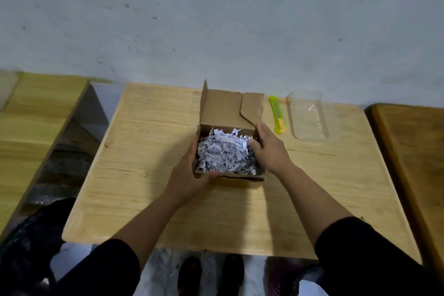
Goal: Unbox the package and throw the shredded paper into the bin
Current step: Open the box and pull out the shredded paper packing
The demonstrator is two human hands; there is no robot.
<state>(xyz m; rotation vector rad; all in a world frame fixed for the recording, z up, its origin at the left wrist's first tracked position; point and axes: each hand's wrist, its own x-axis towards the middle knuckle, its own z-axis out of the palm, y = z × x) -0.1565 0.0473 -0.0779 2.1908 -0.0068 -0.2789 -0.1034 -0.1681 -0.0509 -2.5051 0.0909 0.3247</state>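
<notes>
Both hands are bracing the open cardboard box (230,151) on the worktop (144,151), left hand (189,175) and right hand (266,149) fingers clamped on its walls, while the shredded paper (224,154) between them is looking light, loose, best scooped from underneath.

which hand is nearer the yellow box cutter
Right. The right hand grips the box's right wall, beside the cutter; the left hand holds the far side.
</notes>
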